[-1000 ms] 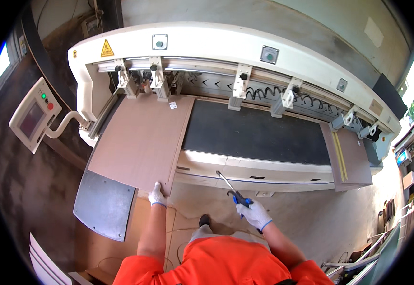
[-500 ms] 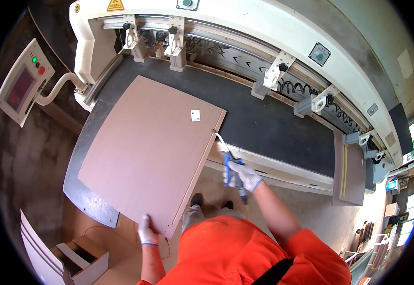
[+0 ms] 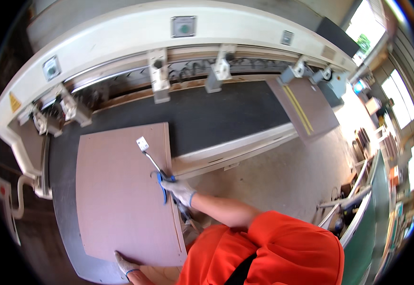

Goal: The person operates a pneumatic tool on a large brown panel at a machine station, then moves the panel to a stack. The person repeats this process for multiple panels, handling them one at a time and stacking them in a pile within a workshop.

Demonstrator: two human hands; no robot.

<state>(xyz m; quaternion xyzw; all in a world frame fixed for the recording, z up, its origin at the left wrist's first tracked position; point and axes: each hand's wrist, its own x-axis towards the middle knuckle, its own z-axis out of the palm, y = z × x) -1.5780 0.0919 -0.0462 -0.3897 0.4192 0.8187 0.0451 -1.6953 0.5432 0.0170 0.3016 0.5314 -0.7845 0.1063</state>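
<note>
A large pinkish-brown panel (image 3: 116,199) with a small white label (image 3: 142,143) and a groove along its right side lies on the dark machine bed. My right hand (image 3: 181,191), in a pale knitted glove, is wrapped round a blue and black air blow gun (image 3: 162,183). Its thin bent metal nozzle reaches over the panel to just below the label. My left hand (image 3: 127,264), gloved too, grips the panel's near edge, its thumb on top and the other fingers mostly hidden.
A long white machine beam (image 3: 121,33) with clamp-like brackets (image 3: 159,76) spans the black bed (image 3: 216,114). Another brown panel (image 3: 306,107) with yellow strips juts over the bed's right end. A control screen (image 3: 3,199) is at far left, a green-topped surface (image 3: 370,232) at right.
My view has swung right. The blow gun has moved left over the panel, its nozzle from the right edge to near the label. The panel sits more squarely; my left hand stays at its near edge.
</note>
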